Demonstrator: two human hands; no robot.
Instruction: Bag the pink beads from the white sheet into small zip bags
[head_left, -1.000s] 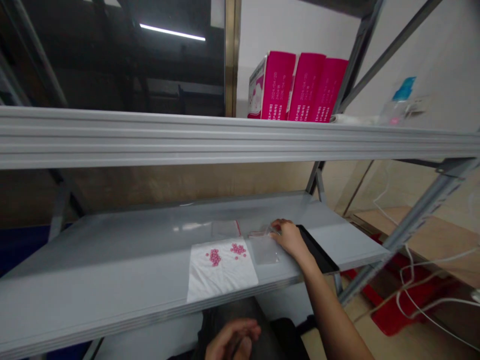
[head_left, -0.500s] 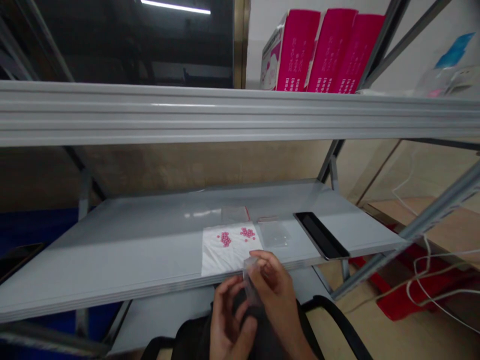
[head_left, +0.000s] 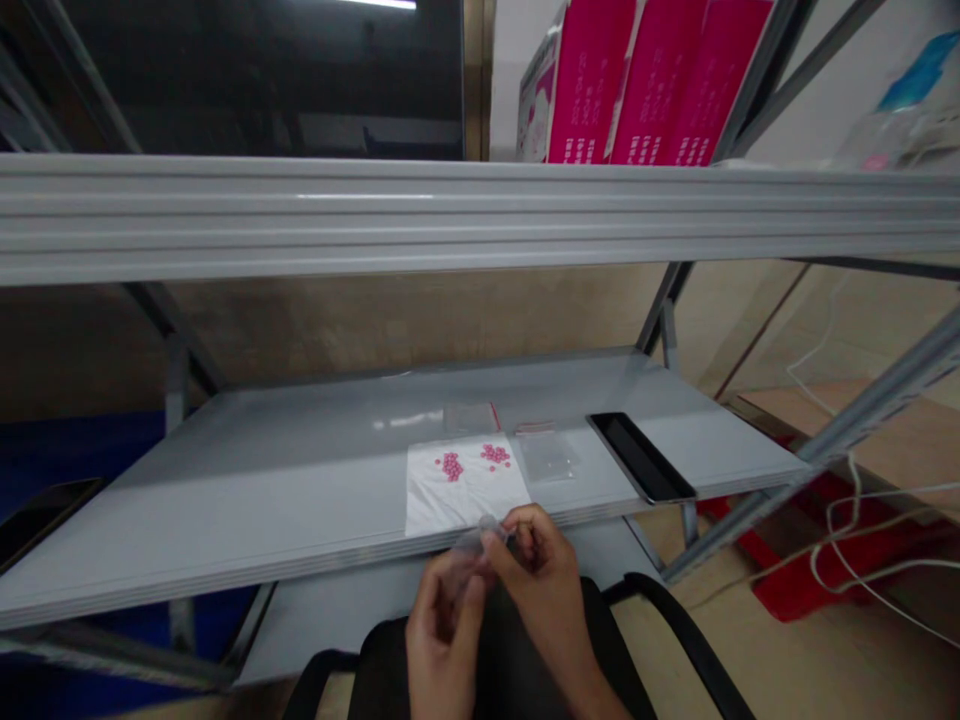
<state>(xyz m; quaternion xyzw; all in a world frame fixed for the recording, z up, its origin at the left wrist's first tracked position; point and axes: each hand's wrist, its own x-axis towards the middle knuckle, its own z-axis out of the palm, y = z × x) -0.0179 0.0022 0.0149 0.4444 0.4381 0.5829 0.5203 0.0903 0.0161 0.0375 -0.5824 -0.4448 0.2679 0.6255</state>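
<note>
Item: small clear bag (head_left: 480,537), crumpled, located at front edge of lower shelf (head_left: 187,530), just below white sheet (head_left: 465,512). Held betw. L hand (head_left: 442,640) and R hand (head_left: 544,585), both narrow, fingers pinched on bag, hands close together; exact grip partly hidden by fingers. Bag contents: can't tell. Change vs. earlier frame: bag had stood near-upright betw. hands, now tipped toward flat, w/ hands nearer each other and L hand raised to meet it. Black tablet (head_left: 641,457) and sheet matched earlier positions, allowing for slight camera shift. On sheet: two clusters of pink pills, L cluster (head_left: 451,466) and R cluster (head_left: 495,455), apart, not touching hands. Just right of sheet: flat clear bag (head_left: 547,458). Behind sheet: 2nd clear bag (head_left: 471,417), w/ thin red strip alongside. Tablet further right, lying at an angle. Upper shelf (head_left: 225,215) carried pink boxes (head_left: 652,85). Black chair arm (head_left: 675,620) lower right, white cables (head_left: 847,530) beyond.
</note>
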